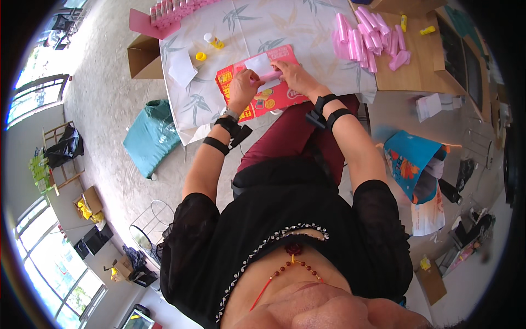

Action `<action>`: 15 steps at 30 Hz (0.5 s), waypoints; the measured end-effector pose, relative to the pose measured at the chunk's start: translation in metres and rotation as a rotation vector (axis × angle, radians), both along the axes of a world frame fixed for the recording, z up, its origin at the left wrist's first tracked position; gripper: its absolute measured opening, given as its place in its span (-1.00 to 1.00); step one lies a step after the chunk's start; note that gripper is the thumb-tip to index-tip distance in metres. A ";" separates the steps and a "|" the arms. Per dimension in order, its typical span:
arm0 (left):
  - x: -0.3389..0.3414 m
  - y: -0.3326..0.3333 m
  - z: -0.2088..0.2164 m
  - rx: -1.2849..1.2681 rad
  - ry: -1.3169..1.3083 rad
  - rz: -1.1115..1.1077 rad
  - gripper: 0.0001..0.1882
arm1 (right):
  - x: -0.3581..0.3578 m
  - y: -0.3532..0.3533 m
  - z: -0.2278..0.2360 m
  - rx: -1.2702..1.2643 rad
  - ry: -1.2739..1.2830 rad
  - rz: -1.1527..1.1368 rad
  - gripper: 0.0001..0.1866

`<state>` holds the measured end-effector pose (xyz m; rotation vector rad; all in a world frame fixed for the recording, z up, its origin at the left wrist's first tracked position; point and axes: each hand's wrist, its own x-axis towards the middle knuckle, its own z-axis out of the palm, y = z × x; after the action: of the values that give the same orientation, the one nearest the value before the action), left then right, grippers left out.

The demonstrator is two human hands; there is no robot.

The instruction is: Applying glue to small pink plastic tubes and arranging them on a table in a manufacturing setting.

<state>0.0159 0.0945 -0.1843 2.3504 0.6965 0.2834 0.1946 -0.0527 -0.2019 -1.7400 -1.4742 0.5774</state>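
A slim pink roll (268, 76) lies level between my two hands, over a white paper slip (256, 64). My left hand (243, 88) pinches its left end, and the fingers of my right hand (296, 78) are closed on its right end. Both hands rest over a red printed cardboard sheet (285, 55) near the front edge of the table. Beyond my left hand stand a glue bottle (214, 41) with a white top and a round yellow cap (201, 56). White paper sheets (182, 68) lie to the left of the cardboard.
A heap of pink rolls (368, 37) covers the table's right side, with yellow glue sticks (427, 30) past it. At the far left, a pink box (150, 24) holds more rolls above an open carton (143, 57). A blue bag (412, 159) stands at the right.
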 end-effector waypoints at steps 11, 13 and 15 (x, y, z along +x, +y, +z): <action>0.017 0.041 -0.001 -0.359 0.222 -0.124 -0.66 | 0.002 0.004 0.002 -0.038 -0.055 -0.001 -0.41; 0.017 0.041 0.000 -0.361 0.226 -0.120 -0.67 | 0.002 0.004 0.002 0.004 -0.048 0.005 -0.41; 0.017 0.040 -0.001 -0.354 0.232 -0.104 -0.66 | 0.002 0.004 0.002 0.000 -0.038 0.003 -0.41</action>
<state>0.0331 0.1341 -0.1849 2.0861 0.6681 -0.1510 0.1965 -0.0487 -0.2001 -1.7581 -1.5034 0.5485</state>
